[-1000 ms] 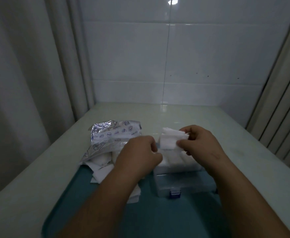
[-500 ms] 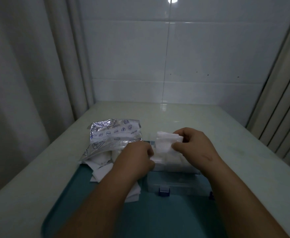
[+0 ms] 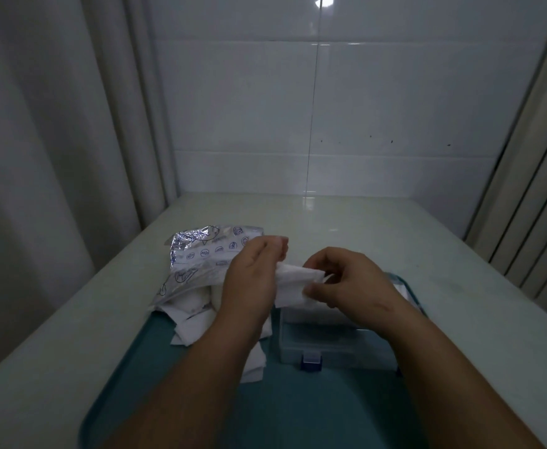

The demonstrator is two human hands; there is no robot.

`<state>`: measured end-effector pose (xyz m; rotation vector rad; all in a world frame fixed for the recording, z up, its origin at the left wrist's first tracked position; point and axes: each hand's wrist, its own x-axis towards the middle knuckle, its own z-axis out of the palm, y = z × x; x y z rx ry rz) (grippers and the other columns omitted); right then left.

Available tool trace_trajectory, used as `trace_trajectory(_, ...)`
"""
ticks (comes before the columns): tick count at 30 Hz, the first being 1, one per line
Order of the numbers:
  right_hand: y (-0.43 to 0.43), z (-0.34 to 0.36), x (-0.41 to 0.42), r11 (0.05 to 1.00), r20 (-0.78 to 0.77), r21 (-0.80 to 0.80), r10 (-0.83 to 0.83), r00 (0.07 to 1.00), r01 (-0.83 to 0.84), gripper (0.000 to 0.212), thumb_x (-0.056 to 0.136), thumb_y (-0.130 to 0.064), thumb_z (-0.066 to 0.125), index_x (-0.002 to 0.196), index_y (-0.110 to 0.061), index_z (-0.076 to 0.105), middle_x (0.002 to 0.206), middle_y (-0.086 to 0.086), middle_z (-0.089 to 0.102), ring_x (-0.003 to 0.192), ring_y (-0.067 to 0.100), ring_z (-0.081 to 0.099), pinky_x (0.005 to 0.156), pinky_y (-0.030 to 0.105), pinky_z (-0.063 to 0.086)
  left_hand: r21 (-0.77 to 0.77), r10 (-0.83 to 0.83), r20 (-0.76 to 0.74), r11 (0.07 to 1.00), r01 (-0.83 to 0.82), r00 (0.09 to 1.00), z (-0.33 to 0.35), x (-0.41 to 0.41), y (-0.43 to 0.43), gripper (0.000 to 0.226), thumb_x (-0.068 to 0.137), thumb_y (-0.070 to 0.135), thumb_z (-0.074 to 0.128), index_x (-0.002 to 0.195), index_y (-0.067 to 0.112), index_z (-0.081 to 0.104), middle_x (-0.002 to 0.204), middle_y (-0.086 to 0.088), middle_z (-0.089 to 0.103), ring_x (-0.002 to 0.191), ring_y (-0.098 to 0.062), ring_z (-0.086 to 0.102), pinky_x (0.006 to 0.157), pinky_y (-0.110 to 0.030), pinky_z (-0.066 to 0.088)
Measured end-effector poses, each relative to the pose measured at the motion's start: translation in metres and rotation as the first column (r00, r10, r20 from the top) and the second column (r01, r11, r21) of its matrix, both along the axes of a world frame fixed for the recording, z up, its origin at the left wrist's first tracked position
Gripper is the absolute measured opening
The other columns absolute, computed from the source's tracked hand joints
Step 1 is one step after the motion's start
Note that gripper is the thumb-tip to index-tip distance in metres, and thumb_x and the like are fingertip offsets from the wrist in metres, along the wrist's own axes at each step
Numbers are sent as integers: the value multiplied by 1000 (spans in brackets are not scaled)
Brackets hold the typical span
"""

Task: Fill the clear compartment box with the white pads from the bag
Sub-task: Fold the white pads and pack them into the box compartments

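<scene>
Holding one pad (image 3: 298, 284), left hand (image 3: 249, 286) and right hand (image 3: 354, 280) hover over the box (image 3: 333, 350).

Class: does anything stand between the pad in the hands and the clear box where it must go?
Nothing visible does. The pad, held by the left hand and the right hand, hangs over the box. The right hand hides part of the box.

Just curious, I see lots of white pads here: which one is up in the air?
The pad held between the left hand and right hand, over the clear box. The other pads lie on the teal tray by the bag.
</scene>
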<state>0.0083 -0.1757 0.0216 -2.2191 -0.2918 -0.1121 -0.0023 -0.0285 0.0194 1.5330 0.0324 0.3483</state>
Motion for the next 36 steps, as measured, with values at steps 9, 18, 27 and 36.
trace_trajectory(9, 6, -9, 1, 998, -20, -65, 8, 1000, -9, 38, 74, -21, 80, 91, -35, 48, 97, -9, 63, 78, 10, 65, 71, 32, 60, 316, 0, -96, 948, 30, 995, -17, 11, 1, 19, 97, 22, 46, 98, 27, 64, 96, 10, 60, 86, -9, 53, 72, -30, 49)
trace_trajectory(18, 9, -11, -1, 990, 14, -133, 39, 999, -36, 28, 83, -28, 72, 89, -35, 45, 94, -13, 60, 78, 5, 62, 71, 25, 58, 360, -11, -154, 931, 67, 988, -20, 16, 3, 16, 97, 22, 46, 96, 25, 62, 90, 15, 49, 79, -1, 45, 61, -20, 40)
trace_trajectory(27, 10, -15, 1, 984, 30, -178, 17, 999, -11, 28, 84, -34, 70, 88, -37, 43, 93, -12, 59, 77, 5, 60, 69, 25, 56, 214, -44, -151, 974, 76, 988, -20, 9, -7, 20, 98, 22, 43, 93, 15, 61, 94, -1, 57, 84, -12, 53, 64, -26, 42)
trace_trajectory(36, -1, 3, -1, 965, 2, 242, -101, 995, 97, 28, 87, -20, 67, 102, -28, 44, 96, 0, 65, 81, 15, 66, 58, 19, 55, 284, -167, -70, 942, 180, 983, -12, 6, 9, 24, 88, 13, 64, 110, 23, 66, 99, 4, 70, 90, -7, 66, 77, -22, 54)
